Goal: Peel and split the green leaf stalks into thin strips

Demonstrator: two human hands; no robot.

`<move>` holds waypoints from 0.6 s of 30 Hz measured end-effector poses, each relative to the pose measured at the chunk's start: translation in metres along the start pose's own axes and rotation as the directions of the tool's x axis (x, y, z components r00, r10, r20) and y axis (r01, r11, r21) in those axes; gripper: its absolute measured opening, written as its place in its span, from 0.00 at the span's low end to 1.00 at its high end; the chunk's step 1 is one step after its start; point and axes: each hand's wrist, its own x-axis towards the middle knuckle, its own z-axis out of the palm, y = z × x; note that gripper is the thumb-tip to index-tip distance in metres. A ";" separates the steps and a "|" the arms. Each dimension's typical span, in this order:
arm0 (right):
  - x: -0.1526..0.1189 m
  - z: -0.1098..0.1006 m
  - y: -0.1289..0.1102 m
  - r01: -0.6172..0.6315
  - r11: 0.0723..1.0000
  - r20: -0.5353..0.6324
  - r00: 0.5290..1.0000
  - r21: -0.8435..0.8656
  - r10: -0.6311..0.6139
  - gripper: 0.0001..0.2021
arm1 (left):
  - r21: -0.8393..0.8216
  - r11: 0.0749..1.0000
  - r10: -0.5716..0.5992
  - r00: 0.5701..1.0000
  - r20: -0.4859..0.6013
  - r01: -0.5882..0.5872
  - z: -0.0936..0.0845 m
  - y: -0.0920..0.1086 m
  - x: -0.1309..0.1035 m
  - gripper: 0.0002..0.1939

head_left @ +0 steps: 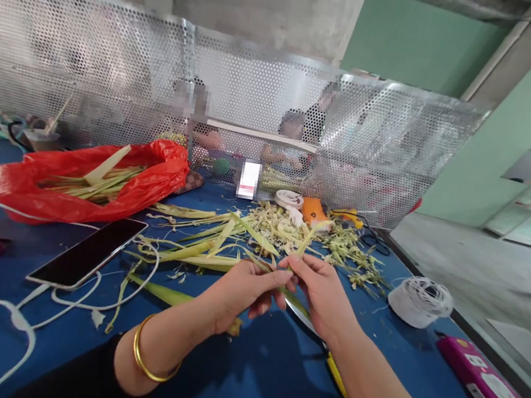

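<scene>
Close together over the blue table [257, 390], both my hands pinch a narrow pale-green leaf strip [308, 240], whose tip sticks up between them. My left hand [252, 287], on the arm with a gold bangle, is closed on its lower part. My right hand [315, 286] has thumb and forefinger pressed together on the same strip. Below the right hand lies a tool with a metal blade and a yellow handle [337, 375], partly hidden by the arm. Loose long leaves [187, 257] and a heap of dried, curled plant scraps [271, 226] lie just beyond my hands.
At left are a red plastic bag [149, 175] of leaves and a phone [88, 252] with white cables. At right are a roll of white string [419, 305] and a purple packet [485, 378]. A perforated metal screen [258, 78] stands behind, with people beyond it.
</scene>
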 end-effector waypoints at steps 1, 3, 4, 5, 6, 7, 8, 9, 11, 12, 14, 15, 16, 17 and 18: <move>0.000 0.001 0.001 0.013 0.999 -0.022 1.000 0.042 -0.012 0.16 | -0.011 1.000 -0.006 1.000 -0.018 0.006 0.001 0.001 0.000 0.16; 0.000 0.003 0.003 0.068 0.997 -0.105 0.992 0.047 -0.063 0.15 | 0.000 1.000 -0.010 0.999 -0.050 0.010 0.002 0.002 0.000 0.12; 0.000 0.004 0.004 0.097 0.995 -0.153 0.984 0.036 -0.091 0.14 | 0.011 1.000 -0.009 0.998 -0.060 0.010 0.003 0.003 0.000 0.11; 0.000 0.006 0.005 0.121 0.992 -0.195 0.974 0.027 -0.114 0.14 | 0.018 1.000 -0.011 0.998 -0.063 0.012 0.004 0.003 0.000 0.10; 0.001 0.007 0.005 0.140 0.990 -0.229 0.964 0.017 -0.133 0.14 | 0.024 1.000 -0.013 0.998 -0.059 0.014 0.005 0.003 0.000 0.09; 0.001 0.008 0.006 0.156 0.988 -0.256 0.955 0.006 -0.149 0.13 | 0.029 0.999 -0.017 0.998 -0.053 0.018 0.006 0.002 0.000 0.09; 0.002 0.009 0.007 0.167 0.986 -0.279 0.946 -0.006 -0.162 0.14 | 0.033 0.999 -0.020 0.999 -0.046 0.022 0.006 0.001 0.001 0.09; 0.003 0.009 0.008 0.173 0.985 -0.294 0.940 -0.018 -0.171 0.14 | 0.036 0.999 -0.023 0.999 -0.039 0.024 0.006 0.001 0.001 0.10; 0.004 0.007 0.008 0.154 0.987 -0.271 0.949 -0.052 -0.162 0.15 | 0.043 0.999 -0.025 0.999 -0.025 0.026 0.005 -0.001 0.001 0.10; 0.005 0.005 0.008 0.124 0.989 -0.236 0.961 -0.086 -0.141 0.16 | 0.044 0.999 -0.027 0.999 -0.017 0.028 0.004 -0.002 0.001 0.11; 0.005 -0.001 0.004 0.075 0.962 -0.195 0.972 -0.262 -0.129 0.21 | 0.028 0.999 -0.041 0.999 -0.001 0.041 0.002 -0.003 0.002 0.12; 0.004 -0.003 0.001 0.079 0.915 -0.217 0.960 -0.396 -0.177 0.23 | 0.017 0.999 -0.051 0.999 0.001 0.051 0.001 -0.003 0.002 0.14; 0.003 -0.006 -0.002 0.100 0.841 -0.257 0.927 -0.531 -0.272 0.24 | 0.009 0.998 -0.059 0.998 -0.002 0.059 0.000 -0.002 0.001 0.15; 0.001 -0.008 -0.005 0.132 0.753 -0.283 0.874 -0.645 -0.395 0.24 | 0.011 0.998 -0.064 0.998 -0.010 0.064 0.000 -0.001 0.001 0.15; -0.001 -0.009 -0.008 0.177 0.673 -0.269 0.821 -0.718 -0.503 0.23 | 0.025 0.998 -0.065 0.998 -0.018 0.066 0.000 -0.001 0.000 0.15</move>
